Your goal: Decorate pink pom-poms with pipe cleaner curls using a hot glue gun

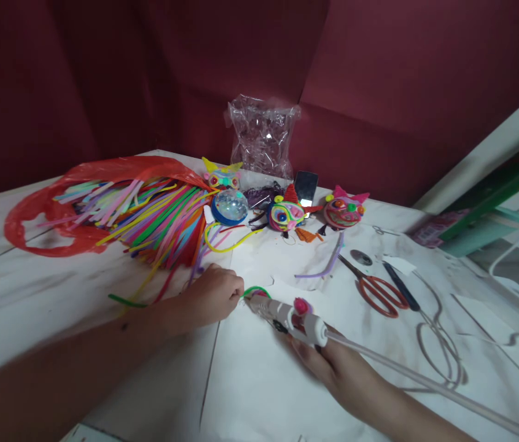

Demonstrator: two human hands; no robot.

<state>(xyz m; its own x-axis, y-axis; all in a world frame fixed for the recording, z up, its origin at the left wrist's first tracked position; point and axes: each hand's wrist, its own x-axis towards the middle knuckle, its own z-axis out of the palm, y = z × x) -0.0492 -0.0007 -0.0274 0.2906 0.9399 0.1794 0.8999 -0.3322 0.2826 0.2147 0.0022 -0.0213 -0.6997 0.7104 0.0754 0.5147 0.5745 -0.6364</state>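
My right hand (328, 359) is wrapped round a white glue gun (287, 316), whose nozzle points left; a long glue stick (406, 368) runs out of its back. Close to the nozzle, my left hand (217, 291) is closed, its fingertips pinching one end of a curved green pipe cleaner (255, 288). Something small and pink lies by the nozzle, partly hidden by the gun. A pink, rose-like piece (303, 306) shows just beyond the gun.
Behind lie colourful pipe cleaners (162, 215) in a red bag (144, 166), decorated balls (287, 212), a clear plastic bag (261, 135) and a phone (306, 187). Orange-handled scissors (379, 294), a dark-handled tool (401, 287) and a cable (438, 344) are at right.
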